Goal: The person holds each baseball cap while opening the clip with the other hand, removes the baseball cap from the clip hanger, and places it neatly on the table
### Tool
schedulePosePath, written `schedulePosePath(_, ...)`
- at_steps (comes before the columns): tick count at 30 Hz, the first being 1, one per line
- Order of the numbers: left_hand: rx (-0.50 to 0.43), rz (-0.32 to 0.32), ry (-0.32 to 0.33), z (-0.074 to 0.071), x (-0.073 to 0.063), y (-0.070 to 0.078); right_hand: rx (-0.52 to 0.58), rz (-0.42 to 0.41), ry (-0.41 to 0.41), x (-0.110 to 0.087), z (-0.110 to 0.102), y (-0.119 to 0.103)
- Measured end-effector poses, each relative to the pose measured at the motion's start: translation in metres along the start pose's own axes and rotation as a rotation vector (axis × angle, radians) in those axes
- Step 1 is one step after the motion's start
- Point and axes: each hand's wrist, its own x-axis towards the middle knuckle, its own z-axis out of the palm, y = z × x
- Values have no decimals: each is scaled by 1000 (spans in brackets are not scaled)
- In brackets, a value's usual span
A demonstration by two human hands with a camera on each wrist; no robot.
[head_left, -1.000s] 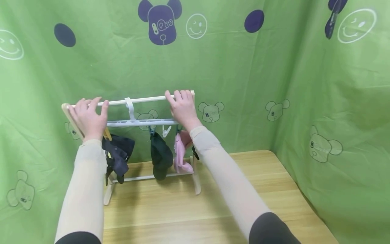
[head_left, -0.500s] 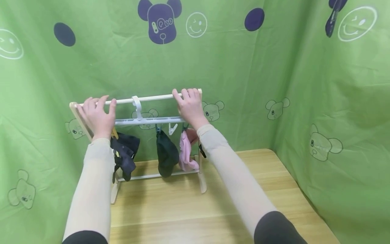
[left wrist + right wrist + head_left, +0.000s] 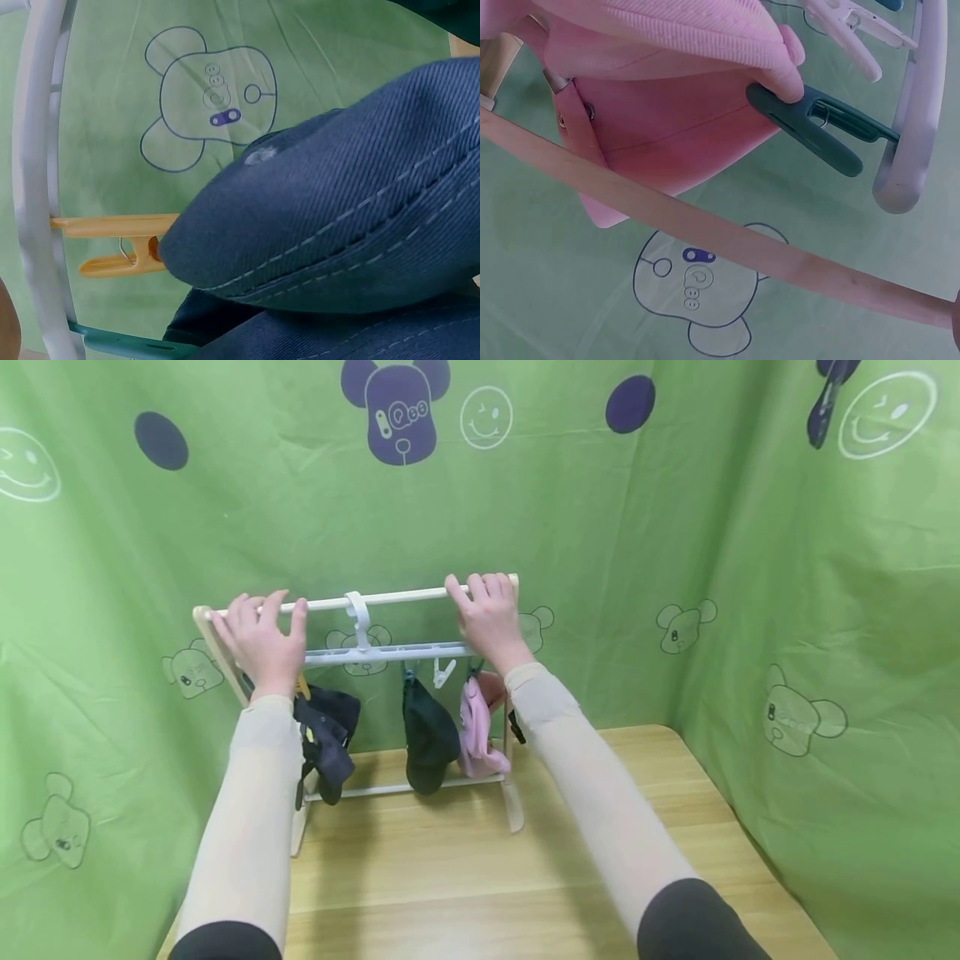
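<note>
Both hands grip the top rail of a small wooden rack: my left hand near its left end, my right hand near its right end. A white clip hanger hooks over that rail between them. From it hang a navy cap below the left hand, a dark green cap in the middle and a pink cap by the right wrist. In the left wrist view a yellow clip pinches the navy cap. A green clip bites the pink cap in the right wrist view.
The rack stands on a wood-grain table, close to the back curtain of green cloth printed with bears. Another curtain borders the table's right side. One white clip on the hanger holds nothing.
Both hands have moved the rack to the right across the table, with the hanger and caps going along. The grip on the rail looks the same.
</note>
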Motion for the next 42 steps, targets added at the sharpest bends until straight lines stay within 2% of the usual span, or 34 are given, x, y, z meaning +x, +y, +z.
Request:
schedulePosePath(9,6,14,-16,5,-2,13,7,-10,74,-1,-2,15)
schedulePosePath(19,16,26,-25,12,-9,24,9,-13,52,-8,-3,30)
schedulePosePath(29,5,71,-25,22,-19,35,16,5,53,-19,-5,48)
schedulePosePath(42,16,123,-80,28,-27,53,18,26,34,-28,-9,73)
